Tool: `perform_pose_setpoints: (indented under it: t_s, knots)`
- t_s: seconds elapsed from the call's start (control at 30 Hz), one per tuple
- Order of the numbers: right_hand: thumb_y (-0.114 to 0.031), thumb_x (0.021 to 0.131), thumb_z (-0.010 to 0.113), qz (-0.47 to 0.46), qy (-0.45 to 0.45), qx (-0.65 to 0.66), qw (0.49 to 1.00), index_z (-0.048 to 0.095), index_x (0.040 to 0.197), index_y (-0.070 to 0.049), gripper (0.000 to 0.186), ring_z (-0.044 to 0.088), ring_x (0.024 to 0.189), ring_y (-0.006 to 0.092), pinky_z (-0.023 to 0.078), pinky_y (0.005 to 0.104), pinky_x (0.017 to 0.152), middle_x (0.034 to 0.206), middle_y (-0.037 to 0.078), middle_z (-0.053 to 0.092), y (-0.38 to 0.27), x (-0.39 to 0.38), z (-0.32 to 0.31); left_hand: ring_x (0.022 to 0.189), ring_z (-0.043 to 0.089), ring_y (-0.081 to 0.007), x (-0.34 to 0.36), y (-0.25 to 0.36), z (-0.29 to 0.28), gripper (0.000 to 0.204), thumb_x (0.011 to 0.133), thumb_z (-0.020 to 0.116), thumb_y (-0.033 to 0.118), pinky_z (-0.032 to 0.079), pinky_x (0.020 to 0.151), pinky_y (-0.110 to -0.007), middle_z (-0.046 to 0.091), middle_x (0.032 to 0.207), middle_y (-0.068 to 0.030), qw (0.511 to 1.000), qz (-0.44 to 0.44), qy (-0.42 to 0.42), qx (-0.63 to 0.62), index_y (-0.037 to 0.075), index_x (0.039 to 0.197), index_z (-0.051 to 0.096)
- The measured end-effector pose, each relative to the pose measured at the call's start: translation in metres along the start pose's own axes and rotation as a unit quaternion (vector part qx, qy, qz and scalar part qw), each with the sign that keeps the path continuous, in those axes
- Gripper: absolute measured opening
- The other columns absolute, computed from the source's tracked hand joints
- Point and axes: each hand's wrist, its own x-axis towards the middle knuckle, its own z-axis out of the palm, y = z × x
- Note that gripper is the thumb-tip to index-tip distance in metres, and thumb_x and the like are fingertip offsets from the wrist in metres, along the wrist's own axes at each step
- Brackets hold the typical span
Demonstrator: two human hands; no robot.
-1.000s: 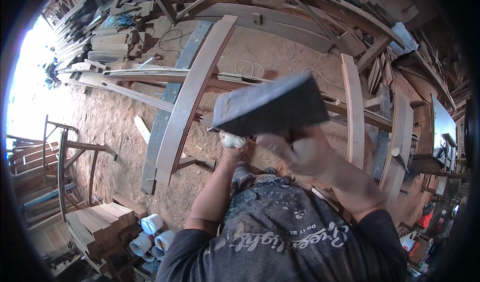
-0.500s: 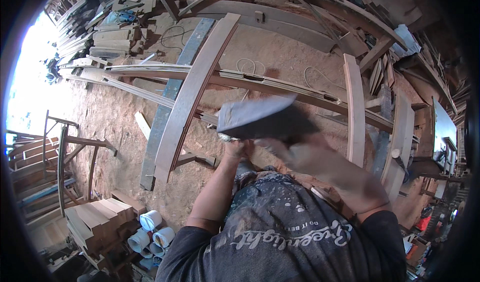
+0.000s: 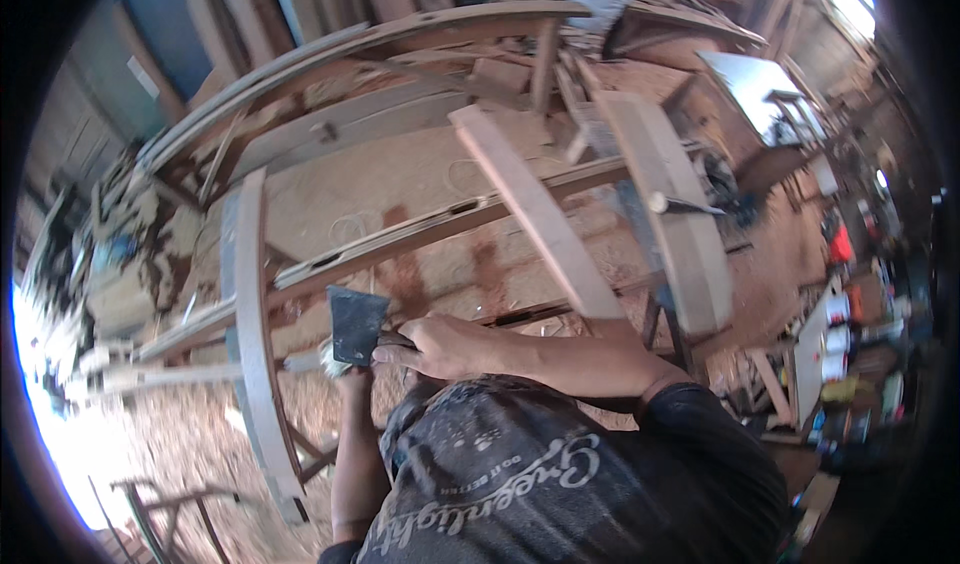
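My right hand (image 3: 425, 346) is closed on a dark grey, flat-faced block or blade (image 3: 356, 322), held up in front of my shirt. My left hand (image 3: 350, 374) is beneath it, mostly hidden, with a crumpled white rag-like item (image 3: 334, 360) in its grip. Left of both hands, a long pale plank (image 3: 260, 334) lies across a grooved wooden beam (image 3: 340, 252). Right of them, another pinkish plank (image 3: 525, 209) slants across the same beam.
A wide board (image 3: 665, 214) with a cylindrical item lies at the right. Stacked timber (image 3: 135, 224) is at the left, a long bench (image 3: 400, 34) at the back. A glossy panel (image 3: 750, 94) stands at upper right, cluttered containers (image 3: 835, 334) at far right, a metal frame (image 3: 170, 504) at lower left.
My view has turned toward the right. The dark piece and both hands now sit further left in the picture, and the dark piece is tilted more upright.
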Motion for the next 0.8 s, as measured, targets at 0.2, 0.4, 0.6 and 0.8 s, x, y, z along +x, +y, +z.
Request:
perform_pose_setpoints:
  t_s: [0.2,0.4,0.6,0.8]
  knots:
    - [-0.035,0.094,0.073,0.256,0.220,0.242,0.910,0.055,0.129,0.001,0.054,0.058,0.056,0.0123,0.050,0.0294,0.050,0.071,0.002,0.060,-0.006,-0.124,-0.090,0.064,0.038,-0.0073,0.062,0.168,-0.042,0.024,0.101,0.063,0.019,0.032,0.056,-0.024,0.043,0.073,0.0020,0.932,-0.147,0.137,-0.300,0.013,0.089,0.043]
    - [-0.032,0.089,0.070,0.302,0.568,0.137,0.753,0.070,0.109,-0.001,0.037,0.062,0.060,0.0181,0.048,0.0343,0.056,0.082,0.006,0.069,0.159,-0.256,-0.114,0.064,0.036,-0.0088,0.086,0.195,-0.091,0.021,0.094,0.066,0.010,0.030,0.056,-0.026,0.040,0.077,0.0024,0.908,-0.099,0.178,-0.367,0.012,0.088,0.046]
    - [-0.044,0.093,0.065,0.559,0.430,-0.226,0.672,0.075,0.101,-0.003,0.043,0.066,0.069,0.0232,0.049,0.0410,0.065,0.077,0.011,0.070,0.312,-0.396,-0.165,0.088,0.051,-0.0122,0.076,0.202,-0.137,0.038,0.095,0.071,0.019,0.043,0.067,-0.026,0.051,0.111,-0.0043,0.933,-0.057,0.109,-0.339,0.004,0.123,0.050]
    - [-0.056,0.092,0.062,0.505,0.411,-0.298,0.698,0.073,0.118,-0.005,0.058,0.069,0.097,0.0409,0.052,0.0472,0.087,0.103,0.024,0.073,0.334,-0.375,-0.180,0.068,0.052,-0.0106,0.024,0.224,-0.122,0.049,0.070,0.093,0.010,0.043,0.062,-0.028,0.056,0.079,-0.0011,0.958,-0.215,0.013,-0.189,0.008,0.087,0.047]
